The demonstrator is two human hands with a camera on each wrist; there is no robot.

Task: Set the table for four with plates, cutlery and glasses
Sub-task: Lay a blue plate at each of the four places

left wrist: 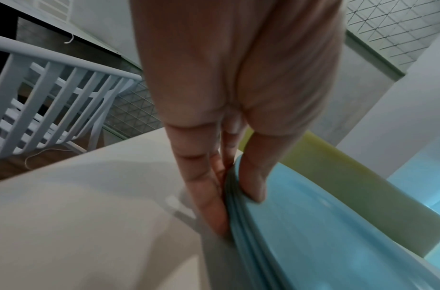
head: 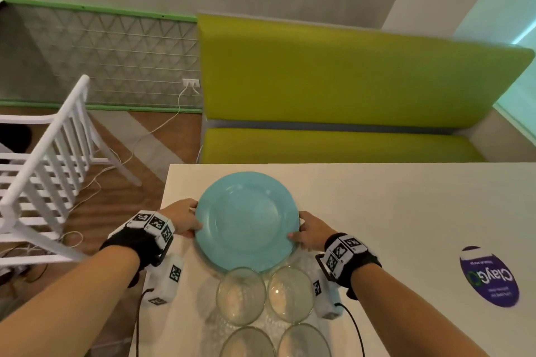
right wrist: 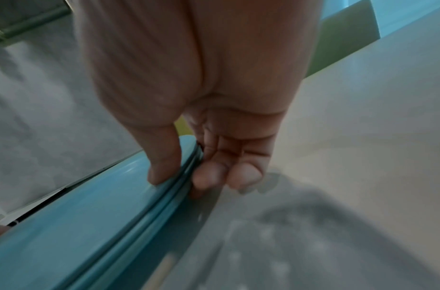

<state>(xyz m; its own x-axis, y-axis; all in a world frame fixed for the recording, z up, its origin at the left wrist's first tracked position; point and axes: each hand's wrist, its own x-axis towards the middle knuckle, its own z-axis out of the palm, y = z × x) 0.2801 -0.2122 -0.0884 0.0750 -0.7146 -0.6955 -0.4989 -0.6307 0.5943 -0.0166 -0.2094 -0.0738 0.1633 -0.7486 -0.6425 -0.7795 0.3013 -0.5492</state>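
A stack of light blue plates (head: 246,220) is held just above the white table (head: 377,211) near its far left corner. My left hand (head: 185,219) grips the stack's left rim, thumb on top and fingers underneath (left wrist: 206,196). My right hand (head: 309,233) grips the right rim the same way, thumb on the top plate (right wrist: 164,162). The wrist views show several stacked rims (left wrist: 241,225) (right wrist: 149,219). Several clear glasses (head: 240,295) stand rims up on the table just in front of the plates, close to me.
A green bench (head: 333,142) runs along the table's far side. A white slatted chair (head: 43,165) stands at the left, with cables on the wooden floor. A purple round sticker (head: 490,277) lies on the table at the right.
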